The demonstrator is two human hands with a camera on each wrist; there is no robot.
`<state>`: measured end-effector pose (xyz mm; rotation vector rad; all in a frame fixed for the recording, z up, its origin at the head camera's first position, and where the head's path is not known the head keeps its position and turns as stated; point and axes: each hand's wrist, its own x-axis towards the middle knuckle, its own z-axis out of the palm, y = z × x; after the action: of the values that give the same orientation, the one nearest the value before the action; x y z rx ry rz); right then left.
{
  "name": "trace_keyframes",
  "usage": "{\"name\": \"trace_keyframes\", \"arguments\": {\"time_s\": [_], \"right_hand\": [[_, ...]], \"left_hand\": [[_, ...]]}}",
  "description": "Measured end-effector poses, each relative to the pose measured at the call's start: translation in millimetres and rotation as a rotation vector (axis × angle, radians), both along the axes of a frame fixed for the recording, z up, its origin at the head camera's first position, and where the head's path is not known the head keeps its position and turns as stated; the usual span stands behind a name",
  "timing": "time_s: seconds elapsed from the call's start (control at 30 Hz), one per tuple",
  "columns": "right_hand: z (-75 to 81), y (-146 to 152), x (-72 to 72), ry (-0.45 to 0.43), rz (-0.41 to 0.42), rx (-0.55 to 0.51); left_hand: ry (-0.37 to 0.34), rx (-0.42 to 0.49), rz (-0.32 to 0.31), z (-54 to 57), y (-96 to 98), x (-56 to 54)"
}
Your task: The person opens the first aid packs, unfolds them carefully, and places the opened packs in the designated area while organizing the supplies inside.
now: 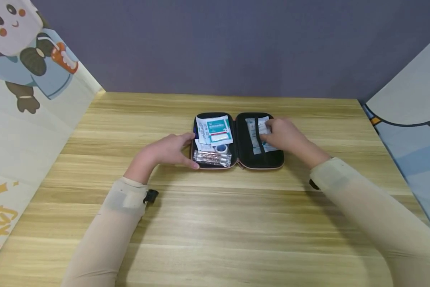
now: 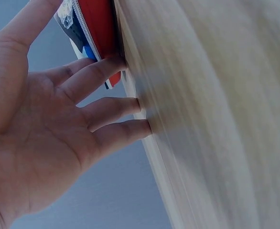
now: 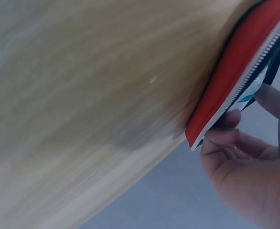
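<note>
A black-lined zip case (image 1: 244, 149) lies spread wide on the table, its red outer side (image 3: 231, 76) showing in the right wrist view. At its left edge my left hand (image 1: 166, 150) rests with thumb and fingers spread, fingertips touching the rim. In the left half are white-and-teal packets (image 1: 218, 126), a small white roll (image 1: 221, 149) and a clear pack of cotton swabs (image 1: 212, 158). My right hand (image 1: 285, 135) pinches a white-and-blue packet (image 1: 252, 129), which lies under a black elastic strap (image 1: 259, 137) in the right half; the fingers hide its right side.
The wood-grain table (image 1: 215, 223) stretches out around the case. A dark grey-blue panel (image 1: 215, 48) stands along its back edge, with printed cartoon panels (image 1: 39, 139) at either side.
</note>
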<state>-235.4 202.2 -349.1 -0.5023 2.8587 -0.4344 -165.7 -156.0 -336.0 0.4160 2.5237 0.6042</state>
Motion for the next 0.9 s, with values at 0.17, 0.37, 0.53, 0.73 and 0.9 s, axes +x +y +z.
{"name": "trace_keyframes", "arguments": {"time_s": [0.17, 0.37, 0.53, 0.73, 0.9], "right_hand": [[2.6, -1, 0.4, -0.074, -0.001, -0.068], [3.3, 6, -2.0, -0.222, -0.036, -0.228], [0.4, 5, -6.2, -0.242, -0.065, -0.306], [-8.0, -4, -9.0, -0.213, -0.073, -0.331], [-10.8, -4, -9.3, -0.214, -0.136, -0.360]], "left_hand": [[0.013, -0.015, -0.004, 1.9, 1.4, 1.5], [0.021, -0.027, -0.008, 1.4, 2.2, 2.1], [0.023, -0.017, -0.006, 2.3, 2.8, 2.4], [-0.001, -0.003, 0.013, 2.4, 2.0, 4.3], [0.025, 0.004, -0.003, 2.1, 2.9, 2.6]]}}
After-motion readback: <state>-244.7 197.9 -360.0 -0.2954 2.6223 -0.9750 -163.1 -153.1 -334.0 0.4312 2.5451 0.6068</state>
